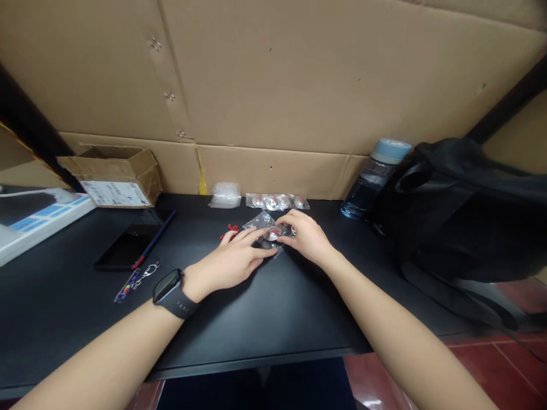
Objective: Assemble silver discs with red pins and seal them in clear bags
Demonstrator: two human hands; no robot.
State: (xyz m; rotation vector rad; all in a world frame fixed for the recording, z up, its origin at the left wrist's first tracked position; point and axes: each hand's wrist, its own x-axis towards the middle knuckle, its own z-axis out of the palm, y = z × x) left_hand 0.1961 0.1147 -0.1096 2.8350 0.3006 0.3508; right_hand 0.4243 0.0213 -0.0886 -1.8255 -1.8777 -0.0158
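On the black table lies a clear plastic bag (258,221) around a round silver disc (273,233) with a red mark. My left hand (237,256), a dark watch on its wrist, reaches in from the left with fingers stretched out. Its fingertips rest on the bag and the near edge of the disc. From the right, my right hand (306,236) curls thumb and forefinger around the disc's right side, pinching it through or with the plastic. A red cord (231,229) shows just behind my left hand, partly covered by it.
Several bagged silver discs (272,202) line the cardboard wall, beside a stack of clear bags (225,195). Leftward are a cardboard box (115,177), phone-like tablet (132,242), keychain (133,283) and power strip (43,222). A water bottle (370,182) and black backpack (470,216) stand right.
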